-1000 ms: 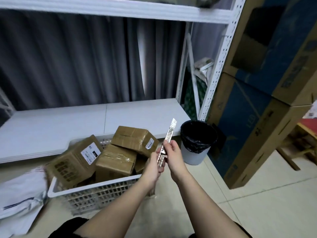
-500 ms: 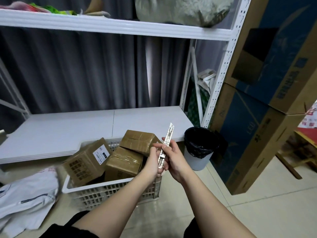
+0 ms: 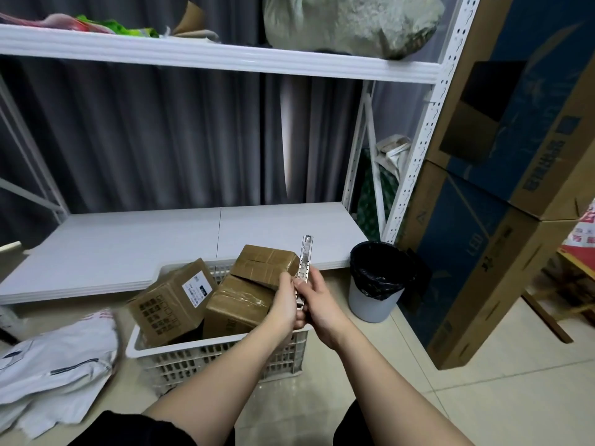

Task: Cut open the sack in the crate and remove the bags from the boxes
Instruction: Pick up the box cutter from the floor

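Note:
A white plastic crate [image 3: 206,352] stands on the floor with three taped brown cardboard boxes in it: one with a label [image 3: 170,300] on the left, one [image 3: 238,304] in the middle and one [image 3: 265,263] on top at the back. Over the crate's right side both hands hold a slim metal utility knife [image 3: 304,259] upright. My left hand [image 3: 285,300] pinches its lower part and my right hand [image 3: 317,297] grips its handle. I see no sack inside the crate.
A crumpled white plastic sack [image 3: 54,371] lies on the floor left of the crate. A bin with a black liner [image 3: 376,281] stands to the right. Large cardboard boxes [image 3: 502,220] are stacked at far right. White shelving [image 3: 193,239] runs behind.
The view has tilted up, so the upper shelf shows. The knife has turned from a rightward tilt to nearly upright, with both hands still on it.

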A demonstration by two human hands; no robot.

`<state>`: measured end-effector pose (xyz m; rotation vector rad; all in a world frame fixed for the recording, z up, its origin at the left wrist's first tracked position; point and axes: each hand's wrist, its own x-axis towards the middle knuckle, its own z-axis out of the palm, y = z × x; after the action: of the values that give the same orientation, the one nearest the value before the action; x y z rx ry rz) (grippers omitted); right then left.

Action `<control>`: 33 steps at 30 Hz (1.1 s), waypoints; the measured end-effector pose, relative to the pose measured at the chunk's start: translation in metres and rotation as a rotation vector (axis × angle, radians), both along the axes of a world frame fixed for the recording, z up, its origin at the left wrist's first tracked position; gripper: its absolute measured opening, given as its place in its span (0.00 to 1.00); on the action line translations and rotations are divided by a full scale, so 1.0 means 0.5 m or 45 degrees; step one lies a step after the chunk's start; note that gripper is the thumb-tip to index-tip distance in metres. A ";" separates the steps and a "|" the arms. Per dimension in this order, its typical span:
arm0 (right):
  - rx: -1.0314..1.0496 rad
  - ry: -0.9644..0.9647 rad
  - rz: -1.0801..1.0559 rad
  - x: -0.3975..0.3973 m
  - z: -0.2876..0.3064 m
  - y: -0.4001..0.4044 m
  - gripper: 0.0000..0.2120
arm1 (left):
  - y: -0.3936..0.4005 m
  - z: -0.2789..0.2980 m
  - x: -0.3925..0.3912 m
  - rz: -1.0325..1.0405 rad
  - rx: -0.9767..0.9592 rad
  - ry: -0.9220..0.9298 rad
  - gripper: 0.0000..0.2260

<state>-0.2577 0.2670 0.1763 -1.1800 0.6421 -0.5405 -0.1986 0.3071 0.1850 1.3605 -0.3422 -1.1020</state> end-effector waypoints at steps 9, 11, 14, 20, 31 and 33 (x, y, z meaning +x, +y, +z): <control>-0.055 -0.004 0.015 0.007 0.018 -0.011 0.08 | -0.011 0.018 0.032 -0.186 -0.022 0.054 0.17; -0.044 0.006 -0.013 0.002 0.017 -0.016 0.05 | -0.009 0.027 0.037 -0.269 -0.052 0.070 0.11; -0.006 0.001 -0.109 -0.006 0.019 -0.032 0.07 | -0.004 0.028 0.048 -0.364 -0.097 0.052 0.08; -0.055 0.058 -0.262 0.004 0.013 -0.080 0.06 | -0.008 0.009 0.074 -0.483 -0.029 -0.140 0.09; 0.100 0.211 -0.072 0.037 -0.085 -0.249 0.07 | -0.214 -0.103 0.098 -0.331 0.102 -0.119 0.12; 0.070 0.310 -0.089 0.051 -0.120 -0.307 0.07 | -0.271 -0.141 0.107 -0.330 0.168 -0.159 0.12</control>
<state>-0.2324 0.1135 0.1164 -1.1844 0.9037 -0.4381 -0.1450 0.1717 0.1145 1.5366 -0.5574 -1.2735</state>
